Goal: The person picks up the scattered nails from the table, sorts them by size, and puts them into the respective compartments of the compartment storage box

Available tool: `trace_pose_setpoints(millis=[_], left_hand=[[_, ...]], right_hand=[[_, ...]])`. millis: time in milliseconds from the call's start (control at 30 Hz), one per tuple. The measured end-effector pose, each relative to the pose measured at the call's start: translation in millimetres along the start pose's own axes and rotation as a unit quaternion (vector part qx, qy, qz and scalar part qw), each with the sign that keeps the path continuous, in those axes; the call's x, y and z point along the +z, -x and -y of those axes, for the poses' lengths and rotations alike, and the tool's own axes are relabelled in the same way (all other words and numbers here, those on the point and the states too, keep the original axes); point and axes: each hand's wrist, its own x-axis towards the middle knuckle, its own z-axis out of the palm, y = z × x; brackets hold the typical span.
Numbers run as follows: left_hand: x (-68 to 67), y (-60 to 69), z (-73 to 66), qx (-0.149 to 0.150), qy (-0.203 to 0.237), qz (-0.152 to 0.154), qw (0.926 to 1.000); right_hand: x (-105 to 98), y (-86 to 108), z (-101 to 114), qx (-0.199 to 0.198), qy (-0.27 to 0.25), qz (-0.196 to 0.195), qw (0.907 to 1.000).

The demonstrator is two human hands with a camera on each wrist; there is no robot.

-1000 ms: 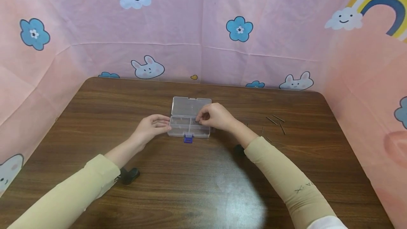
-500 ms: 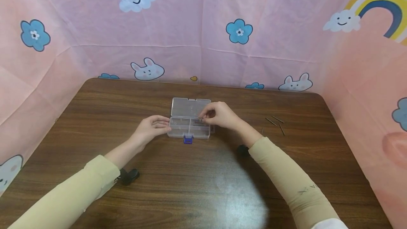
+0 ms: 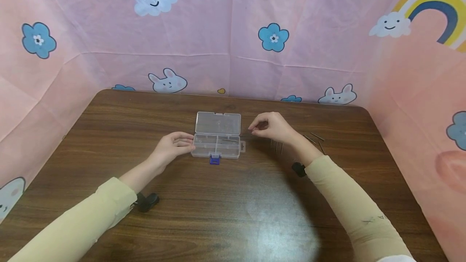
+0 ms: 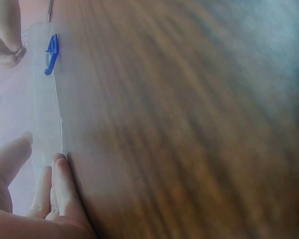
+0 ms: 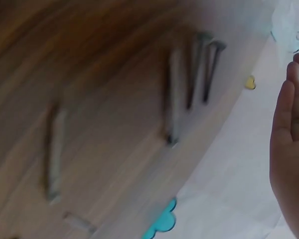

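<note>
A clear plastic compartment box (image 3: 204, 155) stands on the table, its lid (image 3: 218, 123) folded back and its blue latch (image 3: 214, 160) toward me. My left hand (image 3: 174, 146) rests against the box's left end, fingers fairly straight; the left wrist view shows the fingertips along its wall. Thin nails (image 3: 229, 141) lie in the back right compartment. Right of the box, my right hand (image 3: 273, 127) hovers with thumb and fingertips near each other and nothing visible between them. Beyond it lie several loose nails (image 3: 317, 136), blurred in the right wrist view as metal nails (image 5: 173, 94).
More thin nails (image 3: 282, 148) lie under the right hand. A dark wrist device (image 3: 147, 202) shows below the left sleeve, another dark device (image 3: 299, 169) by the right one. Patterned pink cloth (image 3: 204, 35) walls the wooden table (image 3: 204, 213) at the back and sides.
My right hand has left the back right compartment and moved right, toward the loose nails. Nails now show in that compartment. The left hand has stayed at the box's left end.
</note>
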Motion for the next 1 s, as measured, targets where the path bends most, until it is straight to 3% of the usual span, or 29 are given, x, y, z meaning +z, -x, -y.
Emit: trace_pose_setpoints(millis=[267,500,1000], left_hand=[[-4.5,-2.6,-0.5,-0.004,0.006,0.012,0.9999],[-4.8,-3.3,-0.8,-0.001,0.007,0.013,0.9999],[-4.4,-4.0,-0.4,0.003,0.004,0.01,0.9999]], right_hand=[[-11.3,11.4,-14.0,0.023,0.012,0.011,0.9996],[-19.0,19.6,-27.0,0.018,0.036,0.02,0.999],[-24.9,29.1,-46.2,0.038,0.03,0.033,0.9983]])
